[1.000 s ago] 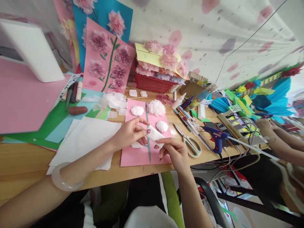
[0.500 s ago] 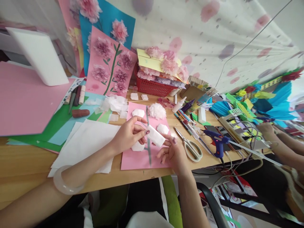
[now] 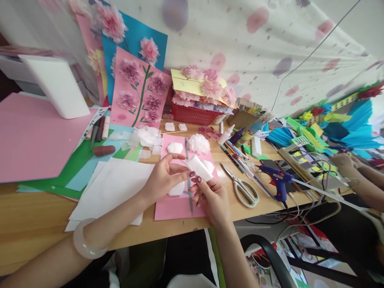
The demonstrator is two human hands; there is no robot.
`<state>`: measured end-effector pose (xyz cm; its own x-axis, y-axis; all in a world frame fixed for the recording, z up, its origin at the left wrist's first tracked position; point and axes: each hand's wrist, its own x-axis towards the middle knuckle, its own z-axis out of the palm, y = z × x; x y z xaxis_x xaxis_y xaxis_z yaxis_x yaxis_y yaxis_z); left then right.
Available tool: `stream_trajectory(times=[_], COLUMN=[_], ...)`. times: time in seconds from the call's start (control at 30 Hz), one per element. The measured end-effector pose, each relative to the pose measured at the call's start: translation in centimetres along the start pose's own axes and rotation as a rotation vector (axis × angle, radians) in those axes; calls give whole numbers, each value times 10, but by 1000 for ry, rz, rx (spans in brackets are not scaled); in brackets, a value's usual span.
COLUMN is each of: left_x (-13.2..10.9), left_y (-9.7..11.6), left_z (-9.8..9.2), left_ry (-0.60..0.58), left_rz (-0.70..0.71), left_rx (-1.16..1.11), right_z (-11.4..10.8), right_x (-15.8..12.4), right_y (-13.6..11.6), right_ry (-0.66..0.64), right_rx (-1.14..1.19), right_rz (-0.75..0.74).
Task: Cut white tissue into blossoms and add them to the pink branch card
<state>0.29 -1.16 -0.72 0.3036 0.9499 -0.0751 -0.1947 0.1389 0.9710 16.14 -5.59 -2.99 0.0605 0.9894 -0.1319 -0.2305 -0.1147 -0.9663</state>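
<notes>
A folded strip of white tissue paper (image 3: 200, 168) is pinched between the thumb and fingers of my left hand (image 3: 168, 176). My right hand (image 3: 214, 196) grips the strip's lower edge, its thumb close to my left thumb. Both hands hover over a pink sheet (image 3: 171, 209) with a painted grey-green stem. On that sheet sit a fluffy white paper flower (image 3: 198, 143) at the top right and white paper pads, one of them (image 3: 175, 148) at the upper left. Another pad is partly hidden behind the strip, and my left fingers partly cover a lower one.
White sheets (image 3: 111, 192) lie to the left, beside tissue scraps (image 3: 145, 137). Scissors (image 3: 244, 190), pens and a blue glue gun (image 3: 277, 180) with cables are on the right. A red basket (image 3: 195, 115) of paper flowers stands behind. Another person's arm (image 3: 364, 176) is at far right.
My right hand has moved in toward my left; its spread fingers have closed on the strip's lower edge. The strip remains in my left hand. The view has shifted slightly.
</notes>
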Motion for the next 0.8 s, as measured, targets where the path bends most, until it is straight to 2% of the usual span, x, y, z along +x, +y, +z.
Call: stream_trajectory(times=[0.1, 0.23, 0.37, 0.47, 0.53, 0.57, 0.63, 0.7, 0.8], left_x=[-2, -3, -1, 2, 4, 6, 9, 12, 15], left_y=[-1, -2, -5, -8, -10, -10, -11, -11, -12], left_z=[3, 6, 7, 5, 2, 1, -2, -6, -10], left_ry=[-47, -150, -149, -91, -35, -16, -8, -4, 2], left_rz=[-47, -35, -53, -88, -105, -108, -119, -139, -172], left_rx=[-35, -158, -236, -248, -286, -329, -442, -532, -604], right_z=[5, 11, 19, 15, 0, -12, -43, -78, -121], right_x=[1, 1, 1, 0, -2, -4, -8, -12, -16], right_y=[1, 0, 0, -2, -7, -11, -19, -25, -27], right_ry=[10, 18, 55, 15, 4, 43, 221, 378, 439], right_rx=[-19, -72, -107, -186, -303, -379, -617, -856, -1203], right_rz=[-47, -87, -112, -136, -207, -269, -362, -356, -327])
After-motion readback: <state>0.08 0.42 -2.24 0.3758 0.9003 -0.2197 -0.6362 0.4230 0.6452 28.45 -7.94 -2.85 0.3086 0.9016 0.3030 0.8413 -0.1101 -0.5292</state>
